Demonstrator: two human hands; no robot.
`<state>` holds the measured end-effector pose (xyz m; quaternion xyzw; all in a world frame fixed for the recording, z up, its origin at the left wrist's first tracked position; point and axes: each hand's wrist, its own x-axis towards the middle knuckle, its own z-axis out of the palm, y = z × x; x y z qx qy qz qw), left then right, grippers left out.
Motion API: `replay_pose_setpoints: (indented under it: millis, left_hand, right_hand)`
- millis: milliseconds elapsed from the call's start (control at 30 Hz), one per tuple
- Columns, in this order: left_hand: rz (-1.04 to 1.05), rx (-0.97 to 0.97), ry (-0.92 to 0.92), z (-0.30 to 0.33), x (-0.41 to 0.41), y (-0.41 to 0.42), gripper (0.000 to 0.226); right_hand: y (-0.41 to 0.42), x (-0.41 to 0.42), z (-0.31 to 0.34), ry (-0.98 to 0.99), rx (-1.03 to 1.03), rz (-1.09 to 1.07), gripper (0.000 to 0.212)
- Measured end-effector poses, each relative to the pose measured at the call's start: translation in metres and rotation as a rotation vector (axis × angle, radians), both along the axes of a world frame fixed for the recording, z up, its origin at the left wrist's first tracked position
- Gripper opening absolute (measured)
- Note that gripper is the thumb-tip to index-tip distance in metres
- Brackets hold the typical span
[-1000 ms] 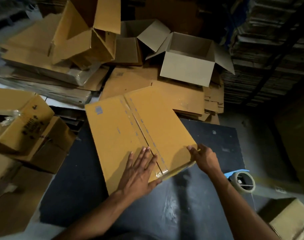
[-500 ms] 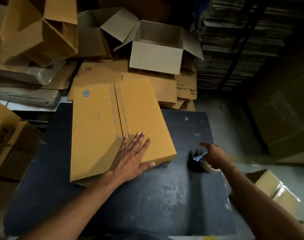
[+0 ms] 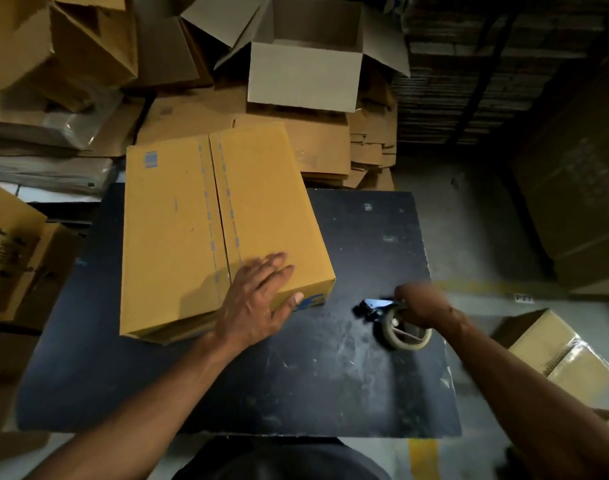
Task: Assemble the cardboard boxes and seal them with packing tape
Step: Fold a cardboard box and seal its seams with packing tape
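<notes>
A brown cardboard box point(image 3: 192, 220) lies on the dark table point(image 3: 296, 393), its two top flaps folded shut and meeting at a centre seam. My left hand point(image 3: 258, 299) presses flat on the near right corner of the flaps, fingers spread. To the right, my right hand point(image 3: 421, 306) grips a tape dispenser point(image 3: 400, 327) with a roll of packing tape, held just above the table. The dispenser's blue-edged front points toward the box and stands a short way off its near right corner.
An open grey-brown box point(image 3: 306, 74) sits behind on stacks of flat cardboard point(image 3: 331, 147). More open boxes point(image 3: 71, 46) are piled at the back left. Printed cartons point(image 3: 12, 254) stand left of the table, and a taped box point(image 3: 556, 348) lies on the floor at right.
My right hand left the box's near right corner, reached the tape dispenser at the table's right edge and has taken hold of it. My left hand stays pressed on the flaps.
</notes>
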<state>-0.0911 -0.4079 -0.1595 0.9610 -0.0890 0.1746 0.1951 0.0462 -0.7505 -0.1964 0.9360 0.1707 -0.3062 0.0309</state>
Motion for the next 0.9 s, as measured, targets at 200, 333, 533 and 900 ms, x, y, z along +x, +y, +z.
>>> replay_pose_setpoints:
  millis: [200, 333, 533, 900]
  left_hand:
    - [0.622, -1.099, 0.41, -0.003, -0.06, -0.074, 0.038]
    - [1.008, -1.579, 1.091, -0.001, -0.077, -0.074, 0.062]
    - [0.792, -1.787, 1.04, 0.04, -0.075, -0.043, 0.078]
    - [0.736, -1.995, 0.649, 0.1, -0.114, 0.049, 0.033]
  right_hand:
    - [0.017, -0.06, 0.021, 0.074, 0.361, -0.045, 0.026]
    - [0.046, -0.087, 0.051, 0.004, 0.443, -0.005, 0.035]
    - [0.101, -0.113, 0.09, -0.212, 0.451, 0.259, 0.07]
    - [0.205, -0.125, 0.142, -0.203, 0.54, 0.484, 0.07]
